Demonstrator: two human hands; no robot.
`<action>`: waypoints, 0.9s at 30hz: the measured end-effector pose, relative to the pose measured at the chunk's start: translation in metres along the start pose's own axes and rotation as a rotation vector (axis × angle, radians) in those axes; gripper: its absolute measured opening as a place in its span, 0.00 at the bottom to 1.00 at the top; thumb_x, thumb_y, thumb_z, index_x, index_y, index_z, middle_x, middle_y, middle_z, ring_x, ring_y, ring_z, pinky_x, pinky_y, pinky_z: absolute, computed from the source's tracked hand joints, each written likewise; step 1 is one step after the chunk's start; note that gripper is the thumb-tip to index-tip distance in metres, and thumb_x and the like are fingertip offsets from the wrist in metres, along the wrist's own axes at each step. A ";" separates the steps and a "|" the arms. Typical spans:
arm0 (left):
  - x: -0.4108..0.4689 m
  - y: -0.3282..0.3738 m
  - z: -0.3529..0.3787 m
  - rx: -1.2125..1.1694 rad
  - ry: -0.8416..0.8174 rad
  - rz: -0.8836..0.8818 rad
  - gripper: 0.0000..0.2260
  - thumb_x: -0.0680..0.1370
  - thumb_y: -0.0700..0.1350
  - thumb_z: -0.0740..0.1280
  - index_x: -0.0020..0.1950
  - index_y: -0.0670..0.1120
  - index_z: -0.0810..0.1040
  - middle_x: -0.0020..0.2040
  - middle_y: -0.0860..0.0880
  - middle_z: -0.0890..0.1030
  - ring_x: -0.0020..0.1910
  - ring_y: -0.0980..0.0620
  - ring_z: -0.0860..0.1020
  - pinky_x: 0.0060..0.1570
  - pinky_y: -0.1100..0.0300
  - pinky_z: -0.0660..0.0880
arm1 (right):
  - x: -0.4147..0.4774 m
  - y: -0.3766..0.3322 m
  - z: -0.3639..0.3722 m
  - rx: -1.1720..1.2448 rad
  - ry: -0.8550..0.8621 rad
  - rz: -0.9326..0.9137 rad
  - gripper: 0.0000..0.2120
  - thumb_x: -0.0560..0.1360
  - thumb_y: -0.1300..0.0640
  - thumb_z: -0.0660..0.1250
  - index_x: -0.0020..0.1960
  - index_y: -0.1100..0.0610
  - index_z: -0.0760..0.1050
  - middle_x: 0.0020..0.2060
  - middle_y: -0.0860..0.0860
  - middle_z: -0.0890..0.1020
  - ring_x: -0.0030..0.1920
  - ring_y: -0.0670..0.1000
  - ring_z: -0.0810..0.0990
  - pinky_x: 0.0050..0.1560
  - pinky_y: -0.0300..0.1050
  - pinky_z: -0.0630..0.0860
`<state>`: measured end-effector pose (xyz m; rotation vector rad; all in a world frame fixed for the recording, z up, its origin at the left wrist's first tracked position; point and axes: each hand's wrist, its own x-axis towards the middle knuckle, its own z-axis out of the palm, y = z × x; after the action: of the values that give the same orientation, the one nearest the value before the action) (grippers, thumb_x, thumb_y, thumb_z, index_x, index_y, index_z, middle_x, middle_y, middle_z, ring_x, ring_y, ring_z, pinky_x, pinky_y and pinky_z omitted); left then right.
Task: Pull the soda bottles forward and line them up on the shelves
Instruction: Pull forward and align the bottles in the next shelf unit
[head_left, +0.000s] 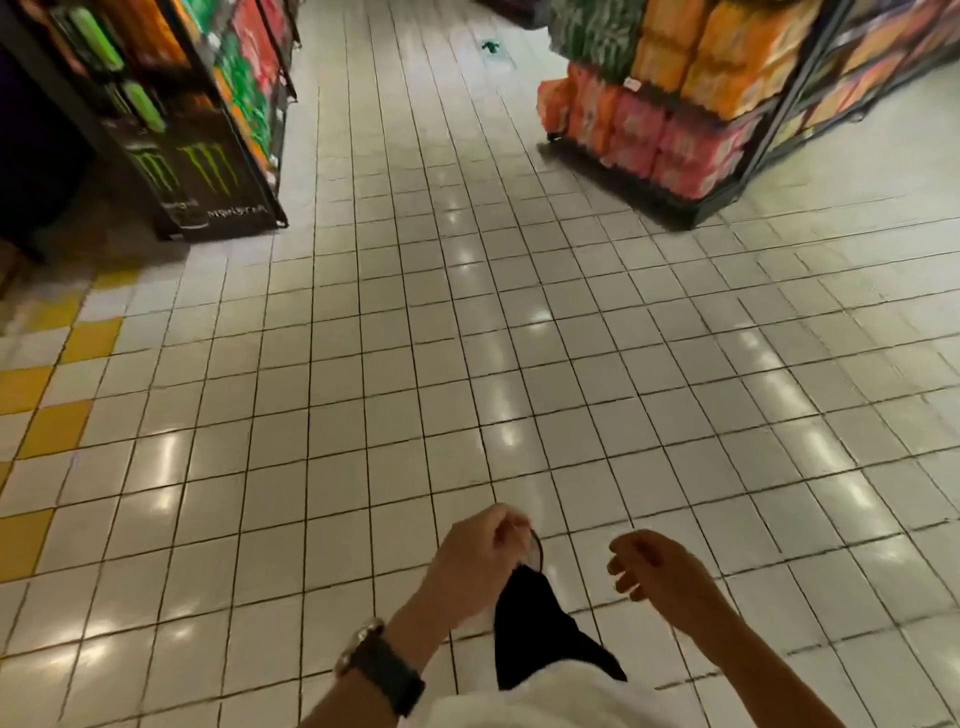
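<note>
White glazed floor tiles (467, 312) are seen filling most of the view of a shop aisle, crossed by dark grout lines and streaked with lamp glare; a stepped band of yellow tiles (88, 340) is set at the left edge. The soda bottles (727, 67) are found at the upper right, well apart from both hands, stacked in orange and pink wrapped packs on a black rack (680, 210). They are too blurred for their long axis or the way their necks point to be told. More green, orange and red drinks are held on the shelves (244, 78) at the upper left, behind a black display stand (208, 171) marked with a green claw.

Low in the frame, the left hand (475, 564) is curled inward; whether anything is pinched cannot be told. A dark watch (382, 662) is worn on that wrist. The right hand (654, 566) is loosely curled and nothing is held in it. Between them a black trouser leg (535, 629) is seen above the floor.
</note>
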<state>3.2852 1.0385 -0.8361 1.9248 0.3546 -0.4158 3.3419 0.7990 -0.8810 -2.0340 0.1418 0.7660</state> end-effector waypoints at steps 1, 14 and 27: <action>0.016 0.003 -0.007 0.011 -0.012 -0.017 0.06 0.80 0.50 0.62 0.53 0.56 0.76 0.46 0.56 0.82 0.43 0.60 0.80 0.47 0.65 0.77 | 0.023 -0.014 0.000 0.005 -0.013 -0.005 0.05 0.78 0.59 0.64 0.46 0.56 0.79 0.36 0.51 0.85 0.34 0.52 0.83 0.37 0.45 0.78; 0.209 0.006 -0.232 -0.223 0.454 -0.232 0.06 0.80 0.42 0.64 0.51 0.50 0.80 0.42 0.48 0.84 0.38 0.49 0.82 0.39 0.57 0.78 | 0.296 -0.355 0.023 -0.152 -0.302 -0.311 0.07 0.78 0.50 0.62 0.47 0.49 0.78 0.39 0.45 0.84 0.37 0.43 0.83 0.39 0.40 0.79; 0.497 0.065 -0.442 -0.146 0.263 -0.210 0.06 0.80 0.47 0.63 0.47 0.53 0.79 0.40 0.51 0.84 0.37 0.55 0.81 0.40 0.60 0.77 | 0.524 -0.565 0.081 -0.415 -0.472 -0.307 0.07 0.79 0.50 0.61 0.52 0.49 0.77 0.44 0.46 0.82 0.43 0.46 0.82 0.45 0.39 0.79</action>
<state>3.8114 1.4495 -0.8458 1.8078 0.7441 -0.2642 3.9406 1.2838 -0.7967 -2.1171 -0.6309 1.1166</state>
